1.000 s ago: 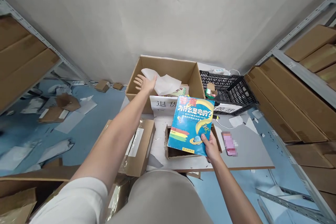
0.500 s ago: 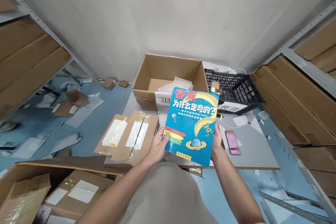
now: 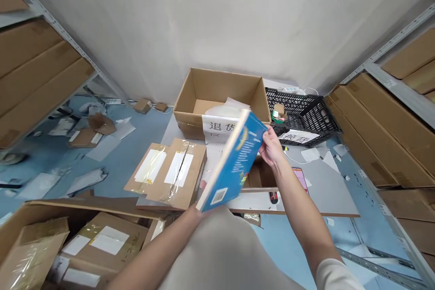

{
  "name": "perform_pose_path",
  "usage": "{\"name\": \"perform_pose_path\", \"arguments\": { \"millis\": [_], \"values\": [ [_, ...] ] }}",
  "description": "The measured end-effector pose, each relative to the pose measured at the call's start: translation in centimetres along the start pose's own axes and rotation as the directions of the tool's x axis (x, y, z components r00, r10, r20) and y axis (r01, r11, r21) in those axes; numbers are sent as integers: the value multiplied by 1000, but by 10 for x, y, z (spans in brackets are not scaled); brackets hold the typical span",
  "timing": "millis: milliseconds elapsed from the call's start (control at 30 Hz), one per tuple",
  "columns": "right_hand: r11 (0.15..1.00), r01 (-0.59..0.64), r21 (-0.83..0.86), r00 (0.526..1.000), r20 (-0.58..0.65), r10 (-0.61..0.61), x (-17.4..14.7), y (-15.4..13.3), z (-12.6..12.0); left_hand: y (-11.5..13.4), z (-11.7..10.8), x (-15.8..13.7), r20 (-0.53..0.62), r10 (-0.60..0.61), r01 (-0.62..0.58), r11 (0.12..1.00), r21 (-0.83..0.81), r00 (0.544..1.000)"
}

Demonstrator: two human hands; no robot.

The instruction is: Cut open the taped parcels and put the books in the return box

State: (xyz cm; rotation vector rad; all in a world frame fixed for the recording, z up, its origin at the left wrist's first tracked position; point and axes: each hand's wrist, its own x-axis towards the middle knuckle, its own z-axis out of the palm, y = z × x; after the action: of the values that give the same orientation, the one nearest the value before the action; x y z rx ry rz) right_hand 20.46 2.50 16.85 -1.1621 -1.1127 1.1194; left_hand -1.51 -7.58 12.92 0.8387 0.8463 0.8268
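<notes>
A blue paperback book (image 3: 234, 163) is held tilted over the table, its back cover with a white barcode facing me and its pale page edges turned to the left. My right hand (image 3: 271, 146) grips the cover's upper right edge. At the lower left edge is my left hand (image 3: 203, 185), mostly hidden behind the book, with only a bit of finger showing. Below the book stands a small open cardboard box (image 3: 263, 174), partly covered by it. A red and black cutter (image 3: 273, 197) lies near the table's front edge.
Behind stands a large open carton (image 3: 190, 122) with a paper sign. A black crate (image 3: 306, 118) is right of it, a phone (image 3: 301, 176) by my right forearm. Taped parcels (image 3: 180, 172) lie left; a carton of parcels (image 3: 98, 208) sits lower left. Shelves flank both sides.
The book has turned from its front cover to its back cover and now stands on a slant. My right hand has moved up to its upper edge. The small box and cutter have come into view.
</notes>
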Motion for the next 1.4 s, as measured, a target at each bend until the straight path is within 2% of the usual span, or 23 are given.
{"name": "perform_pose_path", "arguments": {
  "millis": [67, 133, 267, 333, 533, 667, 800, 900, 1000, 1133, 1233, 1300, 1333, 1400],
  "values": [
    [1000, 29, -6, 999, -44, -30, 3, -2, -6, -1, -8, -7, 13, -4, 5, 995, -95, 1000],
    [998, 55, -29, 995, -87, -57, 6, -8, -10, -2, -15, -9, -30, -9, 4, 985, -170, 1000],
    [999, 21, -25, 990, -141, -24, 7, -17, -18, -10, -22, -1, -253, -1, -30, 993, -118, 968],
    [1000, -25, -3, 990, -136, 25, 7, -18, -22, -15, -24, 4, -293, 8, -36, 995, -91, 956],
    [993, -85, 88, 981, -166, 98, 9, -20, -30, -22, -30, 9, -248, -14, -16, 993, -118, 969],
    [988, -103, 115, 985, -127, 118, 14, -23, -34, -21, -34, 13, -206, -14, -14, 991, -135, 978],
    [993, -89, 78, 990, -102, 96, 19, -23, -39, -19, -37, 18, -206, -8, -24, 988, -151, 979],
    [996, -29, 82, 999, -39, 32, 22, -25, -41, -16, -38, 21, -222, -14, -30, 981, -193, 975],
    [998, 40, 56, 998, 50, -42, 30, -27, -37, -12, -39, 26, -155, -59, 16, 964, -266, 986],
    [982, 122, -141, 977, 189, -94, 49, -25, -22, -10, -37, 33, 67, -190, 201, 910, -362, 980],
    [966, 134, -223, 946, 318, -58, 62, -18, -9, -14, -31, 37, 189, -295, 346, 865, -365, 937],
    [967, 104, -233, 933, 360, -13, 67, -13, -3, -17, -26, 37, 245, -360, 427, 838, -339, 900],
    [970, 75, -231, 930, 368, 16, 68, -10, 0, -17, -24, 36, 252, -372, 442, 832, -335, 893],
    [977, 1, -214, 927, 367, 79, 69, -7, 2, -17, -20, 34, 229, -344, 409, 833, -372, 911]
  ]
}}
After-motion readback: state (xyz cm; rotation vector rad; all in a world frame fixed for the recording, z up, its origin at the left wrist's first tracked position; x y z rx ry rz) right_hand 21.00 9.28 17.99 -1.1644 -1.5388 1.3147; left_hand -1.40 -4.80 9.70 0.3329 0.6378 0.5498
